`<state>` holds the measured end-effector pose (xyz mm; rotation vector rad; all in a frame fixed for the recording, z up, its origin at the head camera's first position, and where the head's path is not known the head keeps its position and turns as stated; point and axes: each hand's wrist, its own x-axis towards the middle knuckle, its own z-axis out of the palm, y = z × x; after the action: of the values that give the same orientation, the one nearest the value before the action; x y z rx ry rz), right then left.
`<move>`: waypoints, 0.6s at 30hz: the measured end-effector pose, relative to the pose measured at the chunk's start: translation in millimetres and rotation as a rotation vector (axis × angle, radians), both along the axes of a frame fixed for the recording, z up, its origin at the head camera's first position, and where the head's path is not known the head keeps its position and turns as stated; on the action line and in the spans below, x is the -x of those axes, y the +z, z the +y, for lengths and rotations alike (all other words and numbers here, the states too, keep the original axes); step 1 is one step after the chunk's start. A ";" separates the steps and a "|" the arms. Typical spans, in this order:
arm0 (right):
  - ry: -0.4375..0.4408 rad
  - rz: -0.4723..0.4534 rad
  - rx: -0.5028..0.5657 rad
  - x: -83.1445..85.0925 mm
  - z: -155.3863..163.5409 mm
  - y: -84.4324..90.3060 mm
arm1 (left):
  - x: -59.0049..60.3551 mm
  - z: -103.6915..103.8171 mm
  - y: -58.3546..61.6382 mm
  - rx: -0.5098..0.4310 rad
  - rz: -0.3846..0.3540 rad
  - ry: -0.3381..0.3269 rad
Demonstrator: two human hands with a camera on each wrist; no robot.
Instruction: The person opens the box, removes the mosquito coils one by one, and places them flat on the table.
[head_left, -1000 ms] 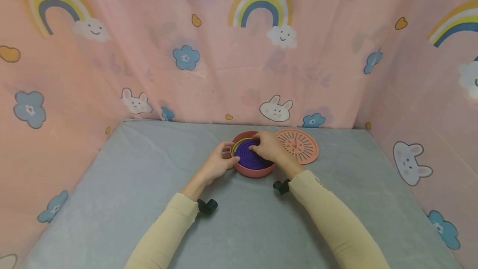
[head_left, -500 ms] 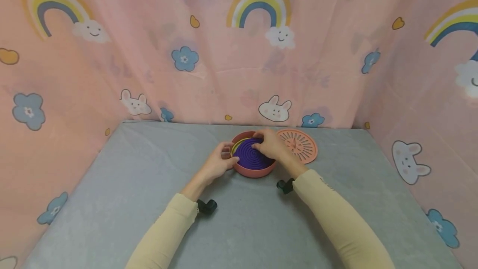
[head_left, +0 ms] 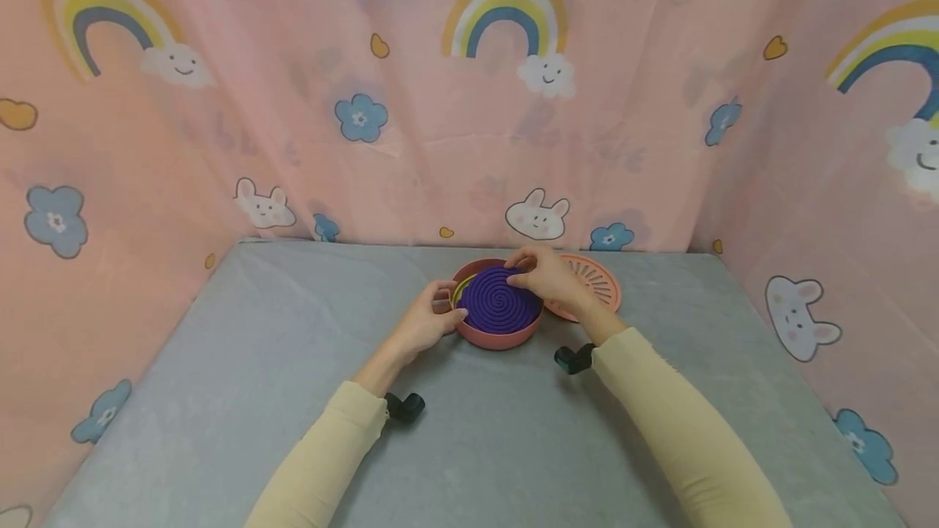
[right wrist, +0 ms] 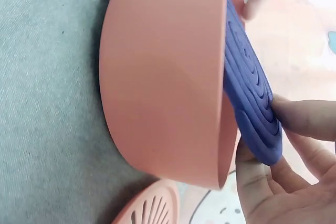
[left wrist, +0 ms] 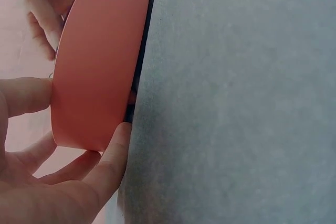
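Observation:
A round pink box [head_left: 495, 337] [left wrist: 100, 66] [right wrist: 163, 77] stands on the grey table [head_left: 293, 381]. A purple spiral disc [head_left: 500, 300] [right wrist: 252, 103] lies tilted in it, its right edge raised above the rim. My right hand [head_left: 552, 279] pinches that raised edge between thumb [right wrist: 307, 119] and fingers [right wrist: 257, 182]. My left hand [head_left: 427, 322] [left wrist: 52, 182] holds the box's left wall, with thumb and fingers curled against it. A yellow-green ring [head_left: 462, 288] shows inside the box under the disc's left side.
The slotted pink lid [head_left: 597, 288] [right wrist: 152, 205] lies flat just right of the box, partly behind my right hand. Pink cartoon-print curtains [head_left: 469, 104] close in the table at the back and on both sides. Bare grey table lies in front of the box.
My right hand moved from the disc's middle to its right edge and lifted that edge out of the box. The spiral now shows fully. The left hand stayed on the box.

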<state>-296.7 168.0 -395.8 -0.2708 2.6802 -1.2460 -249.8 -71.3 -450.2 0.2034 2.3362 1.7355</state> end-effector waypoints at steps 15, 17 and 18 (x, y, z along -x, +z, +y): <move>0.023 -0.025 0.119 -8.1 27.1 13.9 | 0.3 -1.2 -1.2 -0.018 -0.002 -0.012; 0.000 -0.021 0.125 -9.8 31.1 14.8 | 0.0 -1.3 -0.3 -0.019 -0.005 -0.011; -0.011 -0.016 0.127 -11.0 33.1 15.5 | -0.2 -1.3 0.2 -0.016 -0.005 -0.011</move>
<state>-285.7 201.1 -380.4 -0.2613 2.5966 -1.4178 -249.6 -72.6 -450.1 0.2141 2.3144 1.7483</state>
